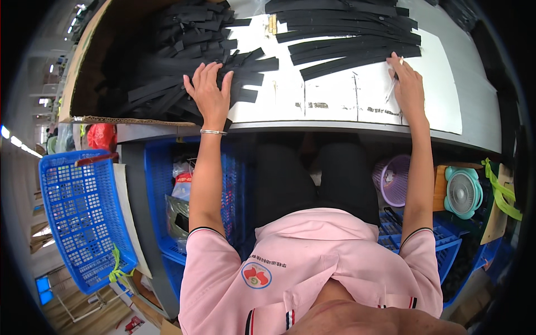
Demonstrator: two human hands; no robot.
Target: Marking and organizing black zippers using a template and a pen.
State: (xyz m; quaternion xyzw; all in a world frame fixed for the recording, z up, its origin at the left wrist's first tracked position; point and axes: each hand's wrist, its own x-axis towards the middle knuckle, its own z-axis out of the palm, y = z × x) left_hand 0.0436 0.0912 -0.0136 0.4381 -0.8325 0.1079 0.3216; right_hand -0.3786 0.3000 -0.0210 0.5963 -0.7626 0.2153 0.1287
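From the head view, flat, matte black fabric strips (357, 53) lie across the white worktop's (335, 100) far side, long axes left-right, nearest ones angling farther rightward. The left hand (210, 92), open, spans a jumbled strip heap (162, 89); the right hand (410, 86), half-curled around a slim tool (389, 92), reaches the nearest strips' right ends.

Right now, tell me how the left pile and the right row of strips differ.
The left pile is jumbled, its strips crossing at many angles; the right row lies roughly parallel.
The pile lies largely inside a cardboard box, spilling out rightward; the row lies on a white sheet.
The left hand is at the pile, the right hand at the row's right end.
Both are black strips.
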